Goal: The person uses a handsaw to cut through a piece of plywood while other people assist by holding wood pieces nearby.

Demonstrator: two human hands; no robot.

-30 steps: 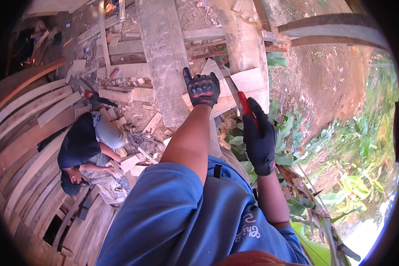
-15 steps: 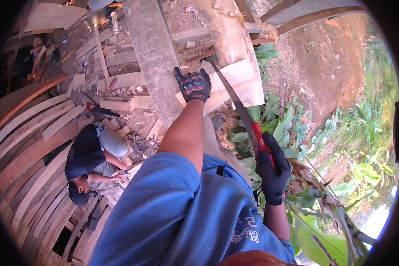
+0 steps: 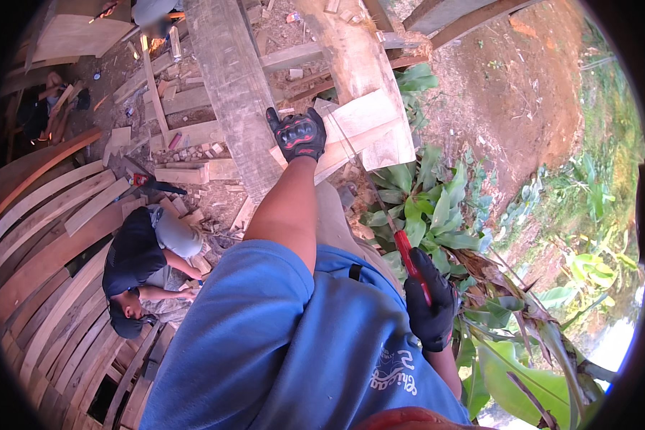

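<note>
My left hand (image 3: 298, 136), in a black glove with red trim, presses on a pale wooden board (image 3: 365, 111) with its fingers curled over it; the fingertips are hidden. The board lies across a wide grey plank (image 3: 229, 93) and a second, lighter plank (image 3: 340, 50). My right hand (image 3: 431, 304), also in a black glove, is closed round the red handle of a handsaw (image 3: 409, 264). The saw's blade is seen nearly edge-on and runs up to the board just right of my left hand.
At the left a person (image 3: 140, 261) in a dark shirt bends over beside stacked boards (image 3: 43, 244). Wood offcuts (image 3: 186, 172) litter the ground. Broad-leaved plants (image 3: 430, 204) grow below the board's right end, with a dirt slope (image 3: 509, 100) beyond.
My right hand has drawn down and slightly left with the saw. The blade has turned from showing its flat side to nearly edge-on. My left hand stays on the board.
</note>
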